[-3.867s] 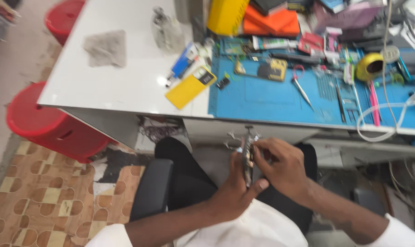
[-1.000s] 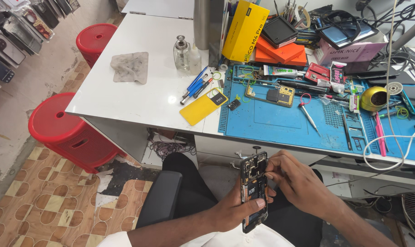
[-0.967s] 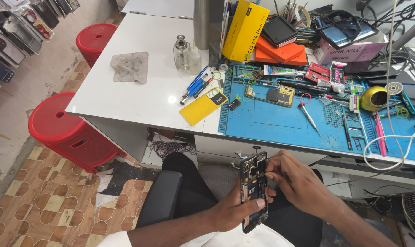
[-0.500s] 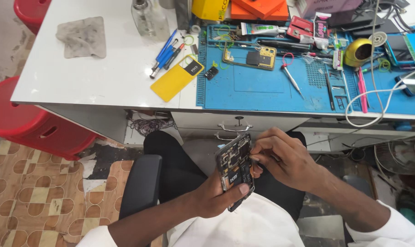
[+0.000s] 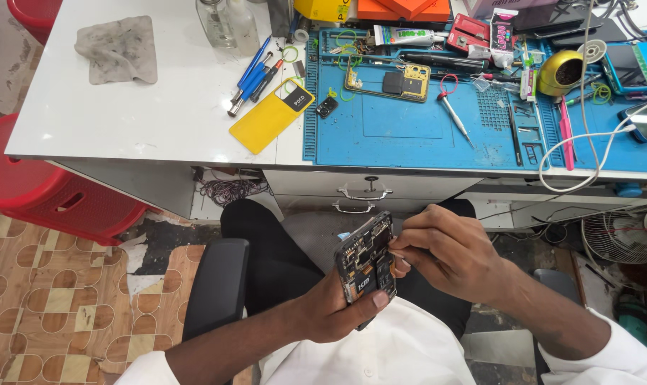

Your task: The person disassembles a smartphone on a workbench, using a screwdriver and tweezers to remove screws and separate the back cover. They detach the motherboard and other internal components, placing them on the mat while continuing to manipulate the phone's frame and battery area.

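Head view looks down on an opened phone (image 5: 367,265) held over the person's lap, below the front edge of the tabletop (image 5: 159,107). Its back is off, so a dark circuit board with small metal shields and connectors shows, and it stands tilted with its top end toward the drawers. The left hand (image 5: 337,308) is closed around its lower part from beneath, thumb pressed on the bottom edge. The right hand (image 5: 448,249) is pinched shut at the phone's upper right edge; whether it holds a small tool or part there cannot be told, since the fingers cover the spot. The phone's far side and lower end are hidden by the left palm. On the tabletop lie a yellow back cover (image 5: 272,115), a blue work mat (image 5: 416,128) and a grey cloth (image 5: 118,48). Compared with half a second ago, both hands hold the phone in nearly the same grip, though the phone sits slightly lower and more upright in view.
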